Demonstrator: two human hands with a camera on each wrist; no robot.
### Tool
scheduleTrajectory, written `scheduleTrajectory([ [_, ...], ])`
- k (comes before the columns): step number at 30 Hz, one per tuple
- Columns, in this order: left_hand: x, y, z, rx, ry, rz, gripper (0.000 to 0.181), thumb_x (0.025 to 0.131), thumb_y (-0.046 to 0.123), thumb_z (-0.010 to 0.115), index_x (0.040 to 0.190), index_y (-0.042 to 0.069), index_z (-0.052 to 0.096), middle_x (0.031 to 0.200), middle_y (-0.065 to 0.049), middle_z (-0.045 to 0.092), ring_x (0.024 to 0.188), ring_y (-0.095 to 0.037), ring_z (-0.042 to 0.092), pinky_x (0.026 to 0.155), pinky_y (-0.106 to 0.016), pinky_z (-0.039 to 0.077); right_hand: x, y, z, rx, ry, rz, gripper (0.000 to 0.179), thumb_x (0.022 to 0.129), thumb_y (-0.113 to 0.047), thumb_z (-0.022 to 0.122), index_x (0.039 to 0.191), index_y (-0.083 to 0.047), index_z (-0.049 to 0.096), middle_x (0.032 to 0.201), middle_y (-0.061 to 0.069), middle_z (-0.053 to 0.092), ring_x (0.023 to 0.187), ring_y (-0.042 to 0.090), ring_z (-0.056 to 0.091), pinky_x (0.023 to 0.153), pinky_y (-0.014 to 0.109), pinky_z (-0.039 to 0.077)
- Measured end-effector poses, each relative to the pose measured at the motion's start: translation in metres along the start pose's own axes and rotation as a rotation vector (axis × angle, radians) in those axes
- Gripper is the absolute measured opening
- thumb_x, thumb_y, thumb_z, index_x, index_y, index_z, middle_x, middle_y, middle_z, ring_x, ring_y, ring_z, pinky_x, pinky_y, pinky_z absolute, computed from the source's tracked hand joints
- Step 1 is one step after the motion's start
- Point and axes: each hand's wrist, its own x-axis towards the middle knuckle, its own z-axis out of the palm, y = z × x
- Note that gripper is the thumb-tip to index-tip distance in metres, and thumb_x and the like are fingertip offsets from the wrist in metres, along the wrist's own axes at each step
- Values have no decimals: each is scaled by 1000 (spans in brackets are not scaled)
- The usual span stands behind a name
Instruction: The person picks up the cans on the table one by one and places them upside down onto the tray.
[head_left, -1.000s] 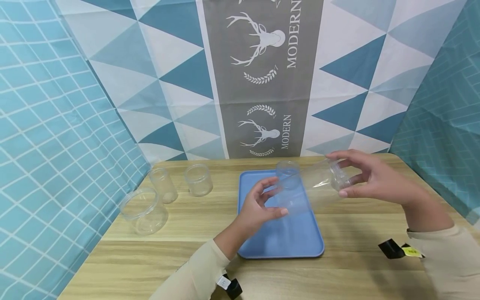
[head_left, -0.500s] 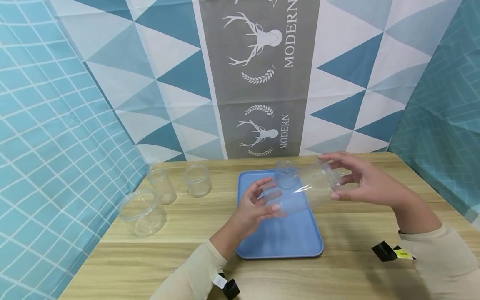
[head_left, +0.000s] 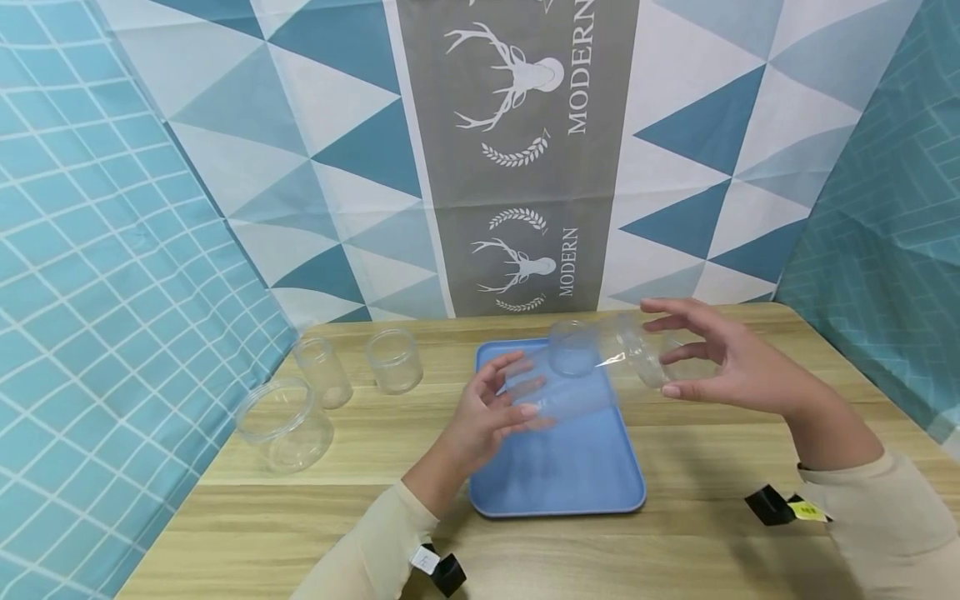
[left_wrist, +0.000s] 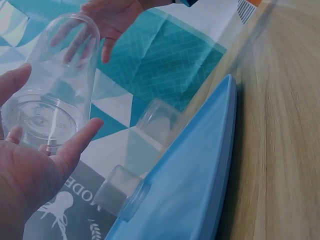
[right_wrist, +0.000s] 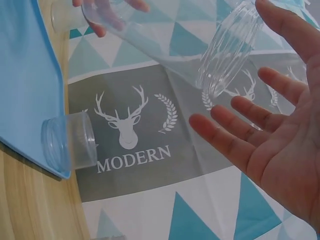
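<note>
Above blue tray (head_left: 558,479), best support tilted jar (head_left: 592,390) with left hand (head_left: 482,423), fingers curled round its base (left_wrist: 42,120); steady its mouth (right_wrist: 227,55) with right hand (head_left: 731,362), fingers spread just beside.

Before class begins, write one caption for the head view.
Left fingers hold a clear jar tilted, with a blue tray below; right fingers spread near the jar's mouth.
</note>
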Motion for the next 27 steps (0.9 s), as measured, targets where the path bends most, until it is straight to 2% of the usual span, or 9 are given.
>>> scheduleTrajectory([
  [7, -2, 5, -10, 4, -21, 9, 70, 77, -11, 70, 140, 8, 43, 148, -17, 37, 134, -39, 40, 85, -61, 50, -5, 4, 3, 53, 36, -15, 82, 75, 15, 73, 147, -1, 37, 148, 2, 41, 123, 11, 52, 86, 26, 54],
  [11, -4, 10, -18, 3, -42, 14, 71, 78, -9, 71, 140, 9, 43, 147, -16, 38, 135, -39, 40, 86, -61, 49, -8, 9, 7, 96, 80, 18, 74, 79, 16, 68, 145, 0, 39, 143, 3, 46, 118, 13, 55, 86, 25, 54],
  [16, -7, 17, -32, 24, -55, 28, 78, 78, -6, 75, 145, 6, 37, 147, -16, 40, 134, -38, 41, 86, -62, 49, -13, 19, 16, 72, 105, 142, 62, 86, 6, 69, 142, -4, 44, 137, 3, 50, 114, 12, 58, 84, 23, 54],
  [20, -8, 23, -48, 60, -38, 26, 77, 80, -8, 72, 147, 4, 34, 148, -17, 38, 133, -37, 42, 87, -62, 49, -17, 26, 23, -1, 86, 284, 52, 90, -10, 70, 138, -6, 49, 133, 7, 52, 111, 19, 59, 84, 22, 53],
  [24, -11, 28, -64, 76, -12, 17, 73, 83, -14, 62, 148, 3, 32, 149, -19, 35, 132, -36, 44, 88, -62, 48, -21, 34, 29, -47, 42, 403, 47, 92, -20, 69, 134, -6, 53, 129, 11, 56, 108, 26, 59, 85, 34, 54],
  [27, -13, 31, -72, 82, 9, 8, 72, 83, -15, 58, 148, 4, 32, 150, -19, 33, 132, -35, 45, 88, -62, 48, -22, 40, 33, -54, 24, 440, 45, 92, -17, 70, 131, -2, 54, 125, 15, 57, 105, 29, 60, 83, 42, 54],
])
